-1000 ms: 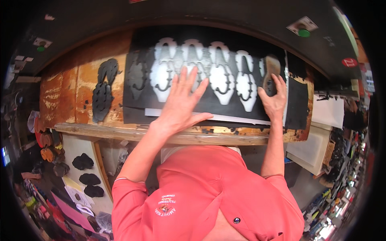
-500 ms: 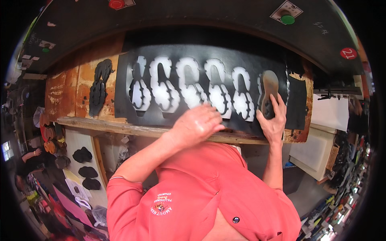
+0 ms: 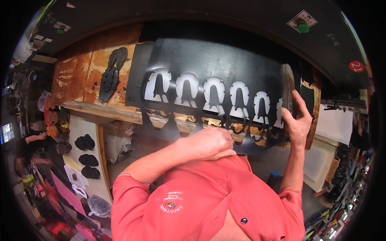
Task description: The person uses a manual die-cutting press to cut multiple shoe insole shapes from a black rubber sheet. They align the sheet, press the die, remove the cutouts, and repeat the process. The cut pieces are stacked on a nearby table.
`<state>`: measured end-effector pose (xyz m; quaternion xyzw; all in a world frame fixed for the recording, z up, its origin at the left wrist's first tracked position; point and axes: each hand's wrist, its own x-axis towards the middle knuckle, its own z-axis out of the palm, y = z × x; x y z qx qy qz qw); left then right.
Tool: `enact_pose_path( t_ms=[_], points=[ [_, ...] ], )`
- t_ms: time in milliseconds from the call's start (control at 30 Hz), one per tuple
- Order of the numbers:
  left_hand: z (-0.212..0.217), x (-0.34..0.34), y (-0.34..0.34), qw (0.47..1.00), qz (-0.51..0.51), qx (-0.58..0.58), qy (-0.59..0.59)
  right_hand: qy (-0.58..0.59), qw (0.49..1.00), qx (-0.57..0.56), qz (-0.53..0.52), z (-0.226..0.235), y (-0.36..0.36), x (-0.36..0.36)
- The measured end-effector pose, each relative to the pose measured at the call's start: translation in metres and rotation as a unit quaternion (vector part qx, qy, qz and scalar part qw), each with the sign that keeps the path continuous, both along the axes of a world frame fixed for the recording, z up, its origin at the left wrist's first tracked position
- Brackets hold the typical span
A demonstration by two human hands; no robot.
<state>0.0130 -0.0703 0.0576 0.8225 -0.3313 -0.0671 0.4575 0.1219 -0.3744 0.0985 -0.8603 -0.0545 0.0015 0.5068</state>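
A black rubber sheet (image 3: 193, 52) with a row of sole-shaped cut-outs lies on the bench, white showing through the holes. Its near part hangs over the bench's front edge in thin, bent strips. My left hand (image 3: 213, 142) is closed at this near part, close to my body; its fingertips are partly hidden. At the right end of the row, my right hand (image 3: 297, 120) grips a brown sole-shaped cutting die (image 3: 287, 84) between thumb and fingers. The die is tipped up on its side over the sheet.
Black cut soles (image 3: 110, 76) lie on the worn brown board (image 3: 74, 80) at left. A wooden rail (image 3: 88, 108) runs along the bench front. Above the far side hangs a dark machine beam with a green button (image 3: 303, 28). More black pieces (image 3: 88, 160) rest on a white surface at lower left.
The sheet has slid toward me, its near part now over the front edge. My left hand has drawn back toward my body. My right hand has tipped the die up from lying flat.
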Motion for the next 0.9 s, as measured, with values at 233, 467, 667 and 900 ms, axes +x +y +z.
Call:
enact_pose_path(
  t_ms=[233,467,667,900],
  points=[
    [-0.013,0.056,0.150,0.843,0.488,0.144,-0.172,-0.083,0.979,-0.177,0.058,-0.015,0.042,0.057],
    [-0.050,0.052,0.164,0.840,0.488,0.220,-0.092,-0.208,0.950,-0.232,0.025,-0.085,0.061,0.052],
    [-0.022,0.020,0.141,0.863,0.460,0.193,-0.083,-0.194,0.950,-0.242,0.036,-0.074,0.032,0.018],
    [0.026,-0.009,0.128,0.837,0.497,0.095,0.208,-0.188,0.949,-0.247,0.045,-0.071,0.032,0.018]
  ],
)
